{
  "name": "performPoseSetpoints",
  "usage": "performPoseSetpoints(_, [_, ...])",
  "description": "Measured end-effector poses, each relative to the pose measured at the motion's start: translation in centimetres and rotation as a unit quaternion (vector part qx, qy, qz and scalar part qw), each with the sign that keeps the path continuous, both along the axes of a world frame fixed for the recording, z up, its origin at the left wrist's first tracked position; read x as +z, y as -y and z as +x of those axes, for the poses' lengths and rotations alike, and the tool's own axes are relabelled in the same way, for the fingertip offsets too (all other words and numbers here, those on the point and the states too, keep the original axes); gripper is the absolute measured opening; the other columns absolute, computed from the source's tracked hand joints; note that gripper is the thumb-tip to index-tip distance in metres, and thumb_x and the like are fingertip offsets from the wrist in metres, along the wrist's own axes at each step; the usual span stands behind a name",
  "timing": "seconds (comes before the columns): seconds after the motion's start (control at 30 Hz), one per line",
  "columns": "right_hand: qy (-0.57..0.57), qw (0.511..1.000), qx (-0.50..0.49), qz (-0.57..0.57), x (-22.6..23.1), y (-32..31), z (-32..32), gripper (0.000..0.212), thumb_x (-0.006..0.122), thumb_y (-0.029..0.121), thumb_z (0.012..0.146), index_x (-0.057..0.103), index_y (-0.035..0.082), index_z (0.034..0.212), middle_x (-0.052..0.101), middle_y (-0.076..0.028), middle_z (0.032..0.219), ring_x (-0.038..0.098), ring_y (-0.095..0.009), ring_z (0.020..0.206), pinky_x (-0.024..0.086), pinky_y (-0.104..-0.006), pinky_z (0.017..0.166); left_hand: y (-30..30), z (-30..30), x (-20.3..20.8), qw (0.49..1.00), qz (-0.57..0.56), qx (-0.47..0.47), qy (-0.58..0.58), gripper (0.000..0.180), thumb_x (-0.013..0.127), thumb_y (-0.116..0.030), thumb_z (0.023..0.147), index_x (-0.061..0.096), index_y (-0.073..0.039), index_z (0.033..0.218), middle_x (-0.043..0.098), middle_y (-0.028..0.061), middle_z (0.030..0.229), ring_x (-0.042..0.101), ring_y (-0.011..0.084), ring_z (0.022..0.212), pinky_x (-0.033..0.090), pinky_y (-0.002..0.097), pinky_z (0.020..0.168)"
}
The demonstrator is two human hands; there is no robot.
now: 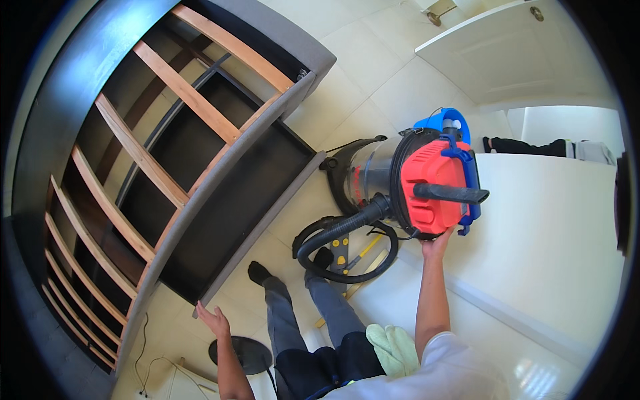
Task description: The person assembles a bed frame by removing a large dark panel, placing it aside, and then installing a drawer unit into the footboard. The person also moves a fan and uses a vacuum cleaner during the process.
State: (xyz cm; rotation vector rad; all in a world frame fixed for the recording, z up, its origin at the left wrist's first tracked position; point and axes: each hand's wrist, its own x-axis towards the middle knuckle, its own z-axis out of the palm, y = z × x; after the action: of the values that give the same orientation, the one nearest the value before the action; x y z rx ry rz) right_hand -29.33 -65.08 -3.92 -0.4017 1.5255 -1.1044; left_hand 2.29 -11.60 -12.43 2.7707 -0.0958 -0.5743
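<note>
A shop vacuum cleaner (377, 175) with a clear drum, red top and blue clips stands at centre right. Its black hose (340, 233) is looped beside the drum, and a black nozzle (450, 193) lies across the red top. My right hand (437, 245) grips the near lower edge of the red top; its fingertips are partly hidden there. My left hand (215, 321) is open with fingers spread, holding nothing. It is close to the near corner of a long dark drawer (233, 213) pulled out from under the bed frame.
The grey bed frame (220, 177) with bare wooden slats fills the left. A blue bucket (448, 120) stands behind the vacuum. White cabinet surfaces (540, 220) and a cabinet door (513, 53) flank the right. A black round base (243, 355) and cables are on the tiled floor.
</note>
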Motion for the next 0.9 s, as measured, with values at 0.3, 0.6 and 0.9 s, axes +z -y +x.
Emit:
performPoseSetpoints(0.3, [-0.045,0.992,0.057,-0.099,-3.1,6.5,-9.7,0.053,0.039,0.046,0.084,0.032,0.01,0.123,0.041,-0.009,0.12,0.044,-0.026,0.107,0.039,-0.0405,0.088,4.8,-0.4,5.1,0.999,-0.01,-0.03,-0.007,0.061,0.052,-0.006,0.074,0.022,0.0,0.127,0.024,0.0245,0.127,0.023,0.0369,0.119,0.02,0.0405,0.099])
performPoseSetpoints(0.6, [-0.216,0.966,0.125,0.074,-0.7,11.0,-13.5,0.058,0.042,0.056,0.078,0.035,0.019,0.122,0.043,-0.003,0.117,0.042,-0.025,0.105,0.039,-0.046,0.077,8.1,-2.0,12.9,0.999,0.035,-0.013,-0.036,0.064,0.054,-0.004,0.07,0.023,0.0,0.126,0.023,0.0245,0.127,0.025,0.0379,0.118,0.023,0.0394,0.098])
performPoseSetpoints(0.9, [-0.25,0.851,0.252,0.387,3.0,1.1,-11.5,0.059,0.054,0.047,0.074,0.036,0.009,0.115,0.047,-0.014,0.099,0.052,-0.031,0.081,0.044,-0.0461,0.063,13.5,7.4,19.4,0.997,0.031,-0.07,-0.021,0.065,0.057,-0.006,0.065,0.029,-0.004,0.124,0.024,0.0224,0.128,0.03,0.0375,0.115,0.029,0.0397,0.095])
